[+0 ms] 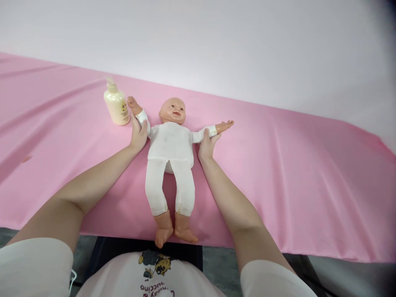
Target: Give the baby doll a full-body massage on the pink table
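A baby doll [170, 142] with a white cloth body lies on its back, its head away from me and its feet at the table's near edge. My left hand [139, 132] is closed around the doll's arm on the left, which is bent upward. On the other side, my right hand [208, 145] grips the doll's other arm, stretched out to the right. Thumbs lie on top of the sleeves; some fingers are hidden beneath the arms. Just left of my left hand stands a pale yellow pump bottle [116, 105].
A pink cloth [260, 177] with soft folds covers the table. Behind it rises a white wall [198, 45]. A small orange-brown mark [27, 158] shows on the cloth at the far left. The table's front edge runs close to my body.
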Demonstrator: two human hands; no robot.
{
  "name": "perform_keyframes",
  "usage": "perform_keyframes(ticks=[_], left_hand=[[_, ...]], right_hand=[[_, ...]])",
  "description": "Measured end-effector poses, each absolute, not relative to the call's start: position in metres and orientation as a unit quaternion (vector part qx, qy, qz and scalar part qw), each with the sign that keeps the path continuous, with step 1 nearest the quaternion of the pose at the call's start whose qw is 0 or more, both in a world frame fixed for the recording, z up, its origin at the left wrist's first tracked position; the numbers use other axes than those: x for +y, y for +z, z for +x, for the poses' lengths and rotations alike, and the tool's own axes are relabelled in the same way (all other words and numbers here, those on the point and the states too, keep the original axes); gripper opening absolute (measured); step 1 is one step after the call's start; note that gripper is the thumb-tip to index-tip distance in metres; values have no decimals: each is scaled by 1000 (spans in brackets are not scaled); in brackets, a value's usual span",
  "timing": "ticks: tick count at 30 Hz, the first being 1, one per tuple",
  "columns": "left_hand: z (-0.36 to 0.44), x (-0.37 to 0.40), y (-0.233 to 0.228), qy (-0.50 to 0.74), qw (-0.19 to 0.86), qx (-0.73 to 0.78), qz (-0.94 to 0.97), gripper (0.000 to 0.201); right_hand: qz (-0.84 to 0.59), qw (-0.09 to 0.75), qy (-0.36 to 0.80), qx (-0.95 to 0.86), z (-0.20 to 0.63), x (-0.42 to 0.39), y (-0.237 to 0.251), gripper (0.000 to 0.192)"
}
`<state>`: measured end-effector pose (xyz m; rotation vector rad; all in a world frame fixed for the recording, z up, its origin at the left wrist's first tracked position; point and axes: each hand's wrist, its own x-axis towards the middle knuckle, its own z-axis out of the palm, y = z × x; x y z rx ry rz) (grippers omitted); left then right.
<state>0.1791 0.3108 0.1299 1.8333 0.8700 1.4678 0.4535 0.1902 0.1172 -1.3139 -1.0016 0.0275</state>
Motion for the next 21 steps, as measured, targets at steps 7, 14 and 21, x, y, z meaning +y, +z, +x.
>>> perform_keyframes(ticks=[7, 14, 21], left_hand=[[180, 299, 138, 536, 263, 291, 747, 75], [182, 290, 144, 451, 188, 292, 822, 49], [185, 285, 144, 386, 133, 317, 856, 52]], right_hand=[[-554, 668, 47, -495, 435, 176, 141, 71], [-558, 602, 40, -569, 434, 176, 135, 48], [-587, 519, 34, -621, 436, 177, 130, 52]])
